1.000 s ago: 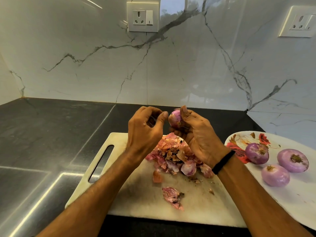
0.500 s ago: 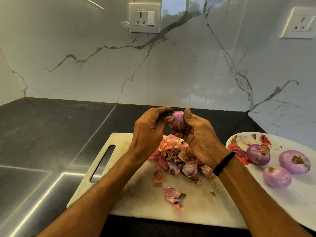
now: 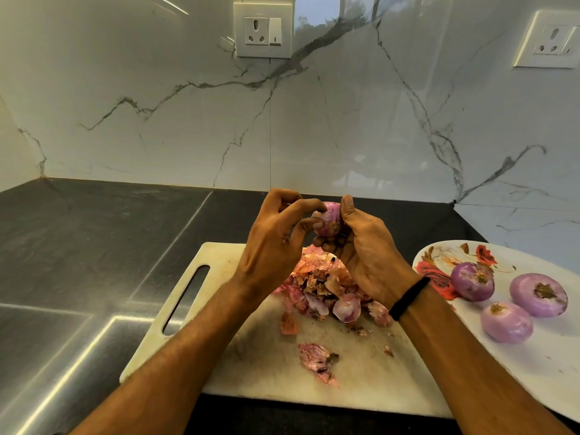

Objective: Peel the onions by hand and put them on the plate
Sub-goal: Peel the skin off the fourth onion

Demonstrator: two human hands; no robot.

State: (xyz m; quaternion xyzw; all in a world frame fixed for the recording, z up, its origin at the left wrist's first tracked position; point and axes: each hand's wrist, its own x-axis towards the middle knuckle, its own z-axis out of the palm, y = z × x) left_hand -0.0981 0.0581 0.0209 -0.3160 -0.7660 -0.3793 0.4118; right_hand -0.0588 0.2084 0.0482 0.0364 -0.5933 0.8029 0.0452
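We reach both forearms forward, angled inward so the hands meet. Our right hand [image 3: 367,259] cradles the onion [image 3: 329,219] in curled fingers, thumb upright against its side. Our left hand [image 3: 270,246] curls in, thumb and forefinger pinching the onion.

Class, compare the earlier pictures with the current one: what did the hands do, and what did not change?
The left hand moved right, closing the gap, and its fingertips now pinch at the onion. The right hand kept holding it above the cutting board. The peel heap and three onions on the plate stayed put.
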